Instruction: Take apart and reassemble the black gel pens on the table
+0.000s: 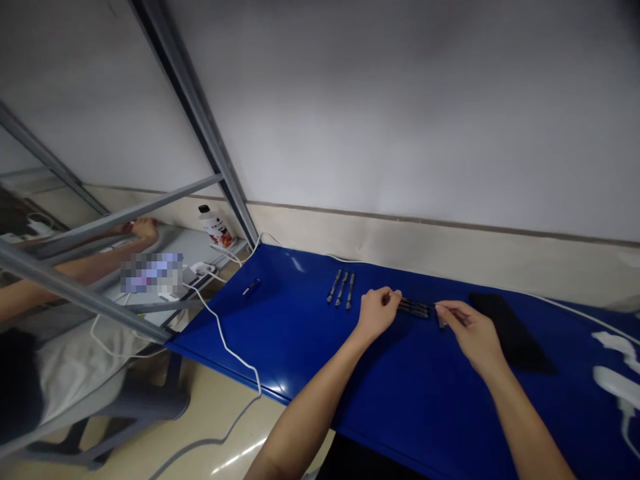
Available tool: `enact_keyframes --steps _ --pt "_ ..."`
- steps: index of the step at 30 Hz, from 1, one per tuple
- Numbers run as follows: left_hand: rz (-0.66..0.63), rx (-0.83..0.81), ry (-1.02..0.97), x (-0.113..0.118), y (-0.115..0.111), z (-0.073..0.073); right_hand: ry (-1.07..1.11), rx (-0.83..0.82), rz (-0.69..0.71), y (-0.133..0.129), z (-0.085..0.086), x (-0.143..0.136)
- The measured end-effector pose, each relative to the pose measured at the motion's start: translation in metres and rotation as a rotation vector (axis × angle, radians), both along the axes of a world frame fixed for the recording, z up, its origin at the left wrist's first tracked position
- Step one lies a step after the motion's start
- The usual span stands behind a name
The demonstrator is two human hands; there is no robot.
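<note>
On the blue table (300, 333), three dark pens (341, 289) lie side by side left of my hands. My left hand (379, 310) is closed at the left ends of more dark pens (415, 307), which lie crosswise; whether it grips one is hidden. My right hand (465, 323) is pinched at their right side, beside a short dark piece (441, 321) partly under the fingers. What its fingertips hold is too small to name. A small dark object (251, 287) with a light end lies farther left on the table.
A black flat sheet (513, 332) lies right of my right hand. White devices (617, 387) with cords sit at the right edge. A white cable (220, 333) crosses the left edge. Beyond the metal frame (190, 100), another person's hands (145, 230) and a bottle (217, 227) show.
</note>
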State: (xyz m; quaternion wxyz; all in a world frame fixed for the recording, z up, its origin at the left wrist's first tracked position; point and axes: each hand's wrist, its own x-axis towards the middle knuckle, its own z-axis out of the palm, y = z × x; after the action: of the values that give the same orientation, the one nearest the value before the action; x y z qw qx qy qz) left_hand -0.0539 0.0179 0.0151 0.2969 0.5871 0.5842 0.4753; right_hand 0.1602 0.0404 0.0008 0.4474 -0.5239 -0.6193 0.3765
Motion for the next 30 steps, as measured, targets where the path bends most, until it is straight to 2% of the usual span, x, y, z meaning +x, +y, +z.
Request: enact_keyframes --steps 3,9,14,22,30 --pt "0.01 0.008 0.008 -0.001 -0.001 0.001 0.027 0.002 0.012 -0.003 0.004 -0.003" --pt "0.008 0.017 0.025 -0.004 -0.002 0.004 -0.052 -0.032 -0.026 -0.008 0.008 -0.006" --pt "0.021 -0.002 -0.005 -0.005 0.0 0.001 0.036 -0.014 0.001 -0.005 0.003 -0.007" --pt "-0.008 -0.006 -0.024 -0.003 0.002 -0.003 0.085 -0.025 0.019 -0.01 0.01 -0.011" --pt "-0.03 -0.026 -0.171 -0.004 0.007 -0.008 0.121 -0.011 0.049 -0.008 0.008 -0.011"
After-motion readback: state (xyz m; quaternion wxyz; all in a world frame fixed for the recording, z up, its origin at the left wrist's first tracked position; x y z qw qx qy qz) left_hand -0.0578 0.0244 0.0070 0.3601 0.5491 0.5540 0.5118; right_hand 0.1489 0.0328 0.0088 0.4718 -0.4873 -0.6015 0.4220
